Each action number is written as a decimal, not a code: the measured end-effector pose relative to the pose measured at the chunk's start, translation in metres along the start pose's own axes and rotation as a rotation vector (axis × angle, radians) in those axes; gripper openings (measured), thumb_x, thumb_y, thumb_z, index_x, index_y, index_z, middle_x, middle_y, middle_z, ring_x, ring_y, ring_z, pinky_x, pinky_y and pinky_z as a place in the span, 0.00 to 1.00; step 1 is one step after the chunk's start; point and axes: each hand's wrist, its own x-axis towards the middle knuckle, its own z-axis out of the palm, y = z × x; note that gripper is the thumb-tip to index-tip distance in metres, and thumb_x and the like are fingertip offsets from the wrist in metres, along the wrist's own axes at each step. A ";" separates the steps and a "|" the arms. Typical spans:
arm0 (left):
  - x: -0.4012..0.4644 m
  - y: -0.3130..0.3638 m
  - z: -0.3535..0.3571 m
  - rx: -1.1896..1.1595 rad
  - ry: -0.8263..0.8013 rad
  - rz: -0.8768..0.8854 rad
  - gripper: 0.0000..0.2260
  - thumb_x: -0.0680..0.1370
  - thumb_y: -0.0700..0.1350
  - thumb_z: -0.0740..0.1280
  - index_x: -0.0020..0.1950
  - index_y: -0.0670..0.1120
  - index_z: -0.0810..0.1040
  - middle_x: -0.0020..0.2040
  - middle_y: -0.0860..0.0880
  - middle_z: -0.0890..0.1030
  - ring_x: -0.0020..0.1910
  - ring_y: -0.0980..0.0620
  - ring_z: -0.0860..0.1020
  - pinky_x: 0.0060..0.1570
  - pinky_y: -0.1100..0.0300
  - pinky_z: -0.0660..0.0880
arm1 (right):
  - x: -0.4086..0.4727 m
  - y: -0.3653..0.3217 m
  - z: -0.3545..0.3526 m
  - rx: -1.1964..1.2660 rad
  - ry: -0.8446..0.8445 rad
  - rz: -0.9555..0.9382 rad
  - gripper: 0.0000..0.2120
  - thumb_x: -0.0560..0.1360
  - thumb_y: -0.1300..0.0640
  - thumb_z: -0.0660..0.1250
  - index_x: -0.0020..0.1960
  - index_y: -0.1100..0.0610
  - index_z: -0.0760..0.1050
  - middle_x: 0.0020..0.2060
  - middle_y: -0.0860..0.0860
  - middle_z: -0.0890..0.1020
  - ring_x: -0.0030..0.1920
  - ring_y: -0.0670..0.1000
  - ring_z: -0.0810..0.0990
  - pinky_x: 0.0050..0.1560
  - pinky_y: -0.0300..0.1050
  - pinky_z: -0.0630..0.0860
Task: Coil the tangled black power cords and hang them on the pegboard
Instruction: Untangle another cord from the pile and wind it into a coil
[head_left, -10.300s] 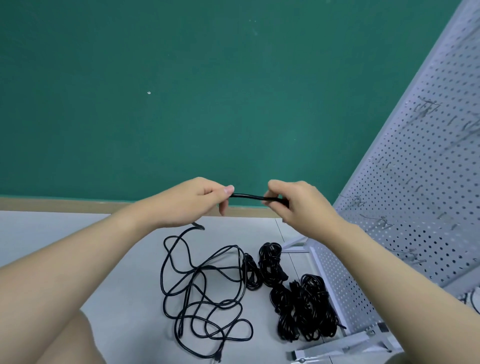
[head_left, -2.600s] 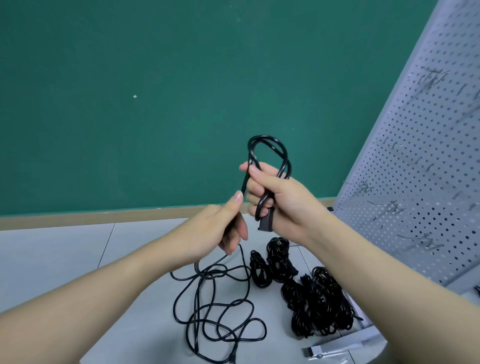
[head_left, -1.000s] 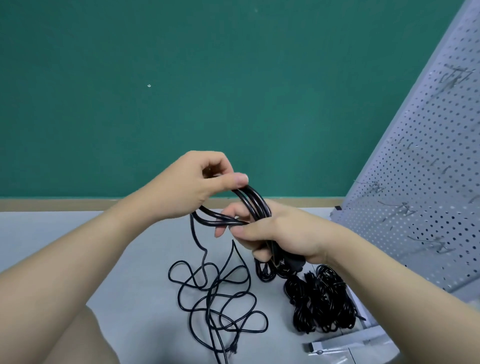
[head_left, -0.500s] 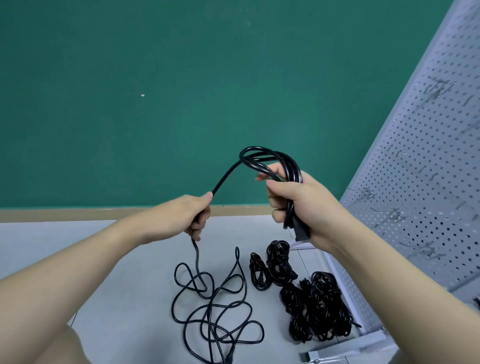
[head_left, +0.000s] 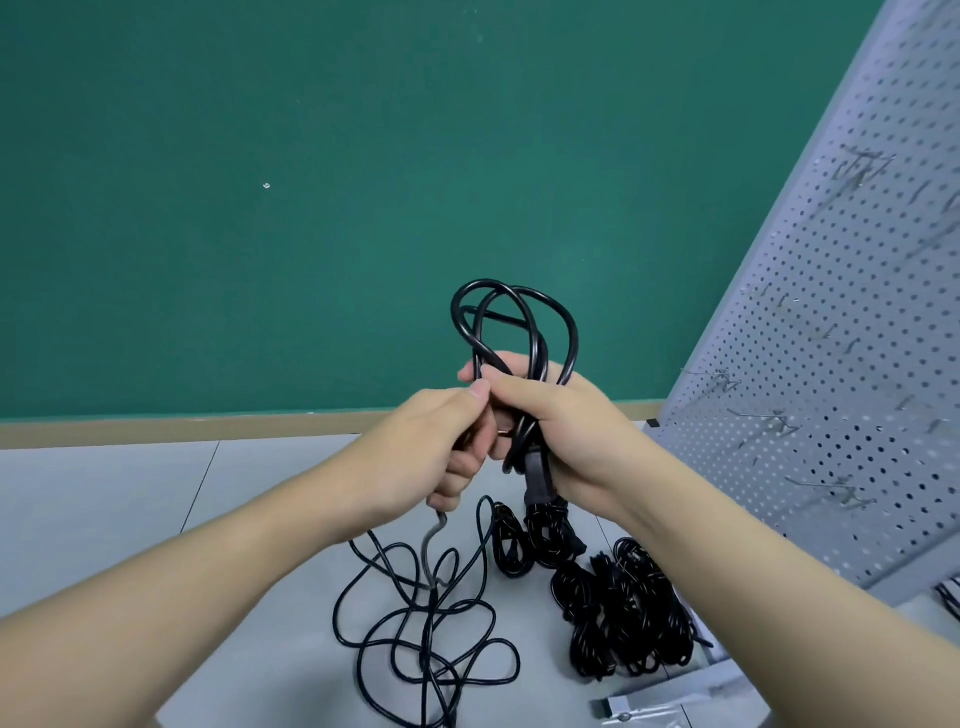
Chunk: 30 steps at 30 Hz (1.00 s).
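Leaning at right, hooks bare: pegboard (head_left: 831, 364). Left of its foot on the grey floor (head_left: 104, 519), bundled cords (head_left: 623, 613), then the loose cord tail (head_left: 426, 623), looped over itself and likely to snag or knot when drawn up. Above that, right hand (head_left: 561, 421) clamped on the part-wound coil (head_left: 514, 332); loops could spring free. Left hand (head_left: 431, 457) curled round the feeding strand, grip partly hidden.

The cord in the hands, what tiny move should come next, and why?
Probably draw up another loop: the right hand grips a few finished loops, the left hand pinches the same cord, and much loose cord lies on the floor.
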 end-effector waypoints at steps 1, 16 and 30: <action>0.001 0.000 -0.001 0.012 -0.010 0.002 0.24 0.88 0.53 0.50 0.36 0.44 0.67 0.28 0.52 0.63 0.28 0.50 0.56 0.31 0.58 0.60 | 0.002 0.001 -0.002 0.023 -0.017 -0.010 0.06 0.82 0.58 0.66 0.49 0.57 0.81 0.31 0.57 0.75 0.31 0.51 0.72 0.33 0.44 0.68; -0.004 -0.024 -0.021 0.720 -0.218 -0.089 0.26 0.81 0.67 0.47 0.38 0.49 0.68 0.34 0.55 0.69 0.33 0.54 0.66 0.38 0.59 0.67 | 0.010 -0.029 -0.041 0.467 0.104 -0.053 0.10 0.84 0.61 0.58 0.44 0.53 0.67 0.32 0.47 0.66 0.29 0.45 0.65 0.31 0.38 0.69; -0.013 0.006 -0.043 0.929 0.157 0.564 0.18 0.77 0.68 0.64 0.40 0.55 0.76 0.29 0.56 0.73 0.31 0.54 0.70 0.30 0.66 0.64 | 0.003 -0.019 -0.036 -0.304 0.000 -0.009 0.23 0.74 0.38 0.70 0.50 0.57 0.72 0.29 0.46 0.68 0.29 0.49 0.65 0.34 0.48 0.62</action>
